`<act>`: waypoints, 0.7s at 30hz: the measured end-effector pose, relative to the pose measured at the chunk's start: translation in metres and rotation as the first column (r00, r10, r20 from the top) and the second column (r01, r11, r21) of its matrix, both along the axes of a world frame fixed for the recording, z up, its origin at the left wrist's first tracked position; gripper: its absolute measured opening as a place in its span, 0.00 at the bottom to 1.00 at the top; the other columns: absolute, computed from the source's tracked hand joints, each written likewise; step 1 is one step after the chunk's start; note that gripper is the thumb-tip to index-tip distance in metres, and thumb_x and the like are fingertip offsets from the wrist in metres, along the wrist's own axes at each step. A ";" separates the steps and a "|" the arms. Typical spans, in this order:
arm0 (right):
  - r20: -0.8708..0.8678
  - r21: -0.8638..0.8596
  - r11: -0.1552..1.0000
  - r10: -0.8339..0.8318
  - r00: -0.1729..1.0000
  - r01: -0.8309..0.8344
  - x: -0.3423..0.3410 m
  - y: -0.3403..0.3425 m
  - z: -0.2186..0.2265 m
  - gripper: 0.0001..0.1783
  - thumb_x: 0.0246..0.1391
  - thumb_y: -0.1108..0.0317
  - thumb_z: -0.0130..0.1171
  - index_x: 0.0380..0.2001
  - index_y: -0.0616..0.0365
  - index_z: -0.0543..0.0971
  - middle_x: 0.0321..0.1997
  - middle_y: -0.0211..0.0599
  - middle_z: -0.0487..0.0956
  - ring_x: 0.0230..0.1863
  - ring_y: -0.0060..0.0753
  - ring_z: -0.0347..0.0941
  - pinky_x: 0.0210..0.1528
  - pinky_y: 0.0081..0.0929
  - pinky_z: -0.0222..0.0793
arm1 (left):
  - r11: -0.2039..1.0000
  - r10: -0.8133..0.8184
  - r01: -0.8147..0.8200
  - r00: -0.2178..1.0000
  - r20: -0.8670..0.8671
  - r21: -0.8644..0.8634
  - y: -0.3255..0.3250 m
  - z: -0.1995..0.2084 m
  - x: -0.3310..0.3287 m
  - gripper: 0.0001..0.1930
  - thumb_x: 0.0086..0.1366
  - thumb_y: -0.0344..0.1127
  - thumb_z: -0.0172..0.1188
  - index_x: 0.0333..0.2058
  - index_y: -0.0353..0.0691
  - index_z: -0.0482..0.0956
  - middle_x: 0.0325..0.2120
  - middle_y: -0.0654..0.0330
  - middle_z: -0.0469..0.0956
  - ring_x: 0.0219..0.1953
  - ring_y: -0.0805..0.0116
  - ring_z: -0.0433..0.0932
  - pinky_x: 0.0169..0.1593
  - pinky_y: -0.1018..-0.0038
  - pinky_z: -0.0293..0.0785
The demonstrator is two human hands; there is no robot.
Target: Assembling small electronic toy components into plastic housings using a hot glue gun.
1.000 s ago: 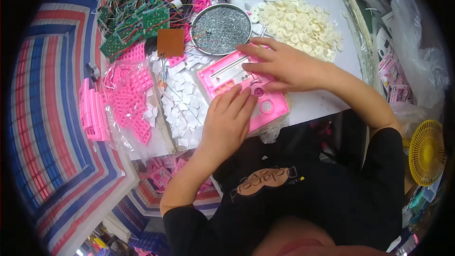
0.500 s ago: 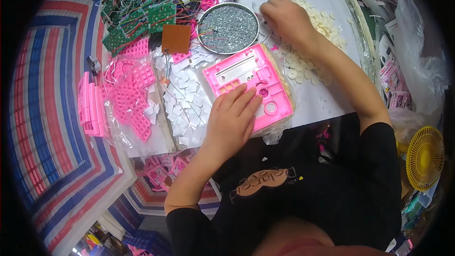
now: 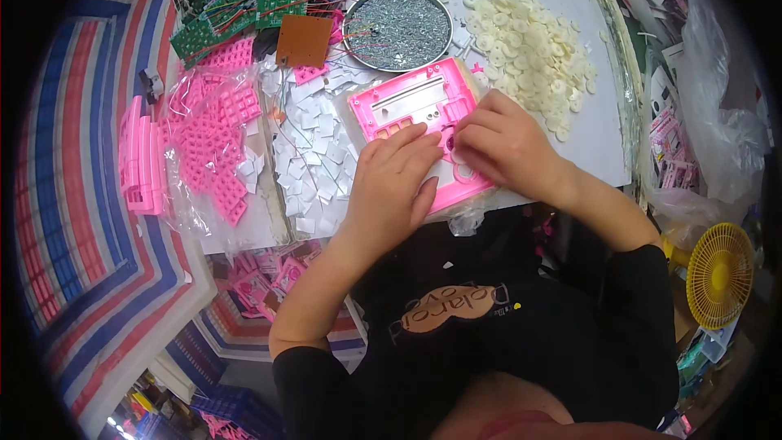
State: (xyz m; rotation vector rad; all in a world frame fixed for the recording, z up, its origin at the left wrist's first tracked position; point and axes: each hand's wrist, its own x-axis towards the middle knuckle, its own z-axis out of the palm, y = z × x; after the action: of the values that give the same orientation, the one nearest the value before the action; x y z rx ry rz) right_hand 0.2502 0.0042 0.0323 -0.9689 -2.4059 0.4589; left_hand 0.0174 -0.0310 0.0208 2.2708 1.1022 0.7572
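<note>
A pink plastic housing point(image 3: 456, 192) with slots, posts and round openings lies tilted on a beige pad, partly wrapped in clear film. My left hand point(image 3: 389, 181) rests on its lower left part, fingers stretched over the surface and thumb by the near edge. Over the right side, my right hand point(image 3: 511, 147) has its fingers pinched together at a round opening. Whatever those fingertips hold is hidden. Just beyond the housing stands a round metal tin point(image 3: 397, 31) full of small silvery screws.
Cream-coloured discs point(image 3: 529, 49) are heaped at the right. White paper squares point(image 3: 314, 171) lie left of the housing, beside pink keypad pieces point(image 3: 208, 147) in clear plastic. Green circuit boards point(image 3: 281, 2) with wires and a brown board point(image 3: 304, 41) lie behind. A yellow fan point(image 3: 720, 275) stands right.
My right hand has come back from the edge of the disc heap to the housing, its fingers now pinched there. The left hand stays on the housing. The whole view has shifted slightly.
</note>
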 end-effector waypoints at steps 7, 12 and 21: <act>0.057 0.021 0.990 -0.138 0.989 0.137 -0.009 -0.009 0.006 0.09 0.43 0.70 0.70 0.26 0.59 0.79 0.43 0.37 0.77 0.45 0.45 0.70 0.47 0.37 0.71 | 1.000 -0.002 0.002 1.000 -0.019 0.018 -0.003 -0.005 -0.002 0.20 0.55 0.28 0.65 0.49 0.39 0.78 0.55 0.57 0.79 0.62 0.55 0.73 0.61 0.58 0.65; 0.105 0.197 0.977 -0.107 0.989 0.085 -0.017 -0.001 0.004 0.07 0.40 0.71 0.65 0.25 0.60 0.80 0.44 0.36 0.78 0.48 0.43 0.71 0.46 0.36 0.72 | 1.000 0.006 -0.006 1.000 -0.008 0.029 -0.004 -0.008 0.000 0.20 0.55 0.28 0.65 0.49 0.39 0.78 0.55 0.57 0.79 0.63 0.55 0.72 0.61 0.58 0.64; 0.179 0.245 0.968 0.010 0.984 -0.054 -0.017 0.008 0.006 0.08 0.40 0.69 0.61 0.24 0.61 0.81 0.45 0.37 0.79 0.49 0.43 0.73 0.45 0.35 0.74 | 0.999 0.024 -0.024 1.000 -0.001 0.034 -0.004 -0.009 0.001 0.21 0.54 0.28 0.64 0.49 0.39 0.79 0.54 0.56 0.80 0.63 0.56 0.72 0.61 0.58 0.64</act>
State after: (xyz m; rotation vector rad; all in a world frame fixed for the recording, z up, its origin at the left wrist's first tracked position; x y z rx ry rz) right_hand 0.2331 0.0124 0.0383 -0.8916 -2.5631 0.0790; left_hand 0.0184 -0.0353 0.0123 2.2904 1.1270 0.7887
